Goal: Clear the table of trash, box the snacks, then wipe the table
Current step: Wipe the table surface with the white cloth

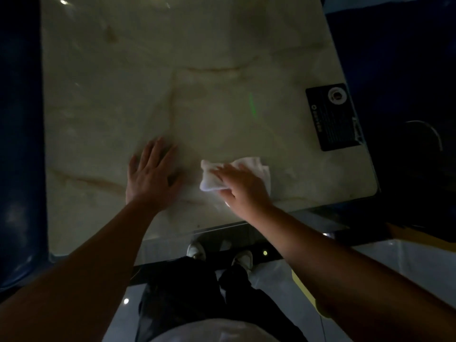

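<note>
Near the tabletop edge: pressing white cloth flat under grasping right hand for wiping, bracing with released, splayed left hand (steadying, likely).

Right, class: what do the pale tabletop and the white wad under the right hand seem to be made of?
Pale veined tabletop: looks like polished marble or a marble-look slab, judging by the brown veins and glossy light reflections.
White crumpled wad: soft cloth or thick paper towel, folded and creased; too blurred to tell which.
</note>
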